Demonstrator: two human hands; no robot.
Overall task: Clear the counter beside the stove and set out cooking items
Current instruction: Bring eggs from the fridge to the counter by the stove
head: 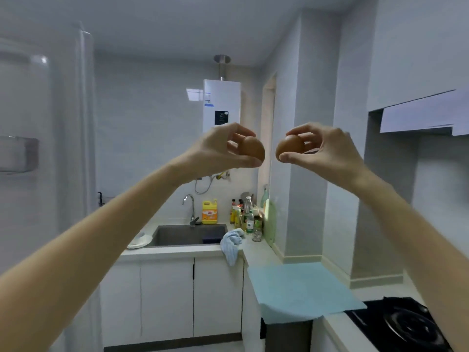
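Left hand [223,148]: raised at centre frame, thumb below and fingers curled over the top, gripping the left egg [252,151].
Right hand [322,151]: raised level with it, just right of centre, thumb and curled fingers pinching the right egg [290,147].
Eggs: both brown, held in mid-air in front of the white water heater [222,105] – near each other with a narrow gap between, not touching.
Surface [256,250]: pale, L-shaped, well below the hands, running from lower centre to lower right.
Blue mat [299,288]: lies flat on the surface just left of the stove [406,323], its near edge hanging over the front.
Stove: black, at the lower right corner, one burner ring showing.
Sink [187,235]: dark basin set in the surface at lower centre, faucet [190,209] behind it.
Yellow bottle [210,212]: upright, just right of the faucet.
Blue towel [231,243]: draped over the surface's edge at the sink's right corner.
Small bottles [247,217]: clustered upright against the wall, right of the yellow bottle – labels too small to read.
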